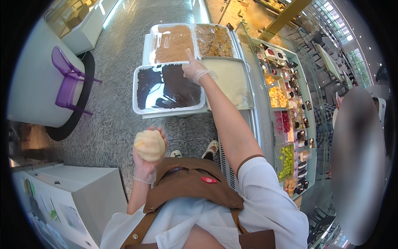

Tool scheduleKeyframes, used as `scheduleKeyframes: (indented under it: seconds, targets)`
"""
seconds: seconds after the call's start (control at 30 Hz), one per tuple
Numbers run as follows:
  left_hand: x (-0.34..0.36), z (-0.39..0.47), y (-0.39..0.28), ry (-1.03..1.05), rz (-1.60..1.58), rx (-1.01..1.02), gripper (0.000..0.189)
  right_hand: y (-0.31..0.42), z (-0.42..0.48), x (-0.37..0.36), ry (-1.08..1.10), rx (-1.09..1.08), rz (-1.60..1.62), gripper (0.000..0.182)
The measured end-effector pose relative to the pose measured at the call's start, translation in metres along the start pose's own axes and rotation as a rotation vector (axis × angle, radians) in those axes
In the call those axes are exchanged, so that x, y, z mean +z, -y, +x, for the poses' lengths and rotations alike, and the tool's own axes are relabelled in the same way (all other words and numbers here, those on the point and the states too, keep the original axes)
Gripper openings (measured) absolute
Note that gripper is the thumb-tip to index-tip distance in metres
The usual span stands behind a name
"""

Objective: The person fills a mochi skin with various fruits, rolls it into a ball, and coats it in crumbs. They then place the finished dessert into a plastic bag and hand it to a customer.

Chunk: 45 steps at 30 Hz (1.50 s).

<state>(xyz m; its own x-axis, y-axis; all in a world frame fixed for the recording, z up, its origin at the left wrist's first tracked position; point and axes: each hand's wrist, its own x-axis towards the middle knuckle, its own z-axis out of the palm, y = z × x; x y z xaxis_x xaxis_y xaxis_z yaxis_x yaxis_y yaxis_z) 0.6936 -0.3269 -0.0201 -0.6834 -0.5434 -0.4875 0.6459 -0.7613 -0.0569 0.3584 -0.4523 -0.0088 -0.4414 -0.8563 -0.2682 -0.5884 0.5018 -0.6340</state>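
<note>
My left hand [145,168], in a clear plastic glove, cups a round, cream-coloured ball [150,145] with a smooth, slightly lumpy surface and a yellowish patch. My gloved right hand [196,69] reaches over the trays, thumb raised and fingers curled near the inner corner of a white tray [136,93] of dark brown crumbs [183,81] under glossy clear film. Whether those fingers pinch film or rim is hidden. Beyond lie a tray of light brown powder [174,43] and a tray of mottled golden-brown flakes [214,40]. Beside my right forearm sits a tray of pale cream-white material [230,81].
A glass display case [286,124] of fruit and packaged sweets runs along the right. A purple chair [67,77] stands left, a white cabinet [93,180] lower left. A blurred person [357,162] is beyond the case.
</note>
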Motion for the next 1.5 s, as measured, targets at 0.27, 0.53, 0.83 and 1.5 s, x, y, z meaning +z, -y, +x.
scheduleKeyframes:
  seconds: [0.27,0.53,0.83,1.5]
  targets:
    - [-0.01,-0.019,-0.023,-0.036,-0.022,0.134,0.035,0.0,0.012,0.032,0.036,0.024,-0.034,0.079]
    - [-0.026,-0.015,-0.047,-0.029,-0.071,0.116,0.042,-0.031,-0.052,0.092,0.095,0.053,0.189,0.072]
    - [0.004,0.005,-0.051,-0.112,0.038,0.065,0.036,-0.088,-0.073,0.131,0.065,0.144,0.344,0.068]
    - [0.053,0.075,-0.066,-0.131,0.12,0.128,0.04,-0.015,0.023,0.007,-0.057,-0.124,0.83,0.051]
